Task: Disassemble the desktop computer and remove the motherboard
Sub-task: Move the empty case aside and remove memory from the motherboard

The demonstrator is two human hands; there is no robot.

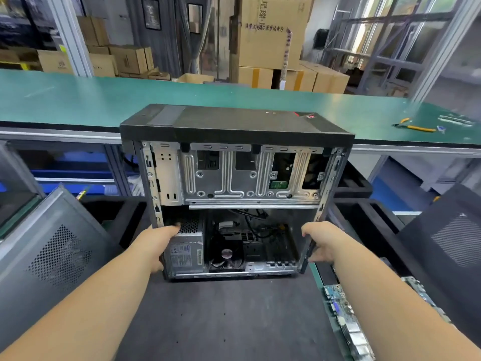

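— Forearms fill the bottom of the view, both reaching out over the dark mat (pixel 223 321) to the computer case (pixel 236 178). See how it's held?

— Left hand (pixel 158 243) is on the left edge of the frame, fingers hooked inside by the power supply (pixel 186 246), thumb round the outside low down. Right hand (pixel 321 242) pinches the right edge, thumb on the inner side and fingers behind the panel. Both are gripping, neither one loose.

— And the case itself?

— Side cover already off, open side facing us, black front bezel (pixel 234 121) at the far end against the green bench (pixel 78 100). I can't tell whether it's resting on the mat or partly lifted.

— Heavy, you'd say?

— I'd guess so. Steel frame, drive cage (pixel 234 175) and power supply both in it, so the weight probably sits unevenly. Stiff, though; it won't flex. The sheet-metal edges look thin and could bite bare fingers, so folded rims are the better hold.

— The motherboard?

— Down in the bottom, under the CPU cooler fan (pixel 227 254), cables (pixel 257 220) running across it. That's the delicate part: light, thin, bends easily. I'd hold it by its bare edges once cables and screws are out, never by the cooler.

— Anything else about?

— Another circuit board (pixel 338 308) lies at the right, a perforated side panel (pixel 52 254) leans at left, yellow-handled pliers (pixel 416 127) on the bench.
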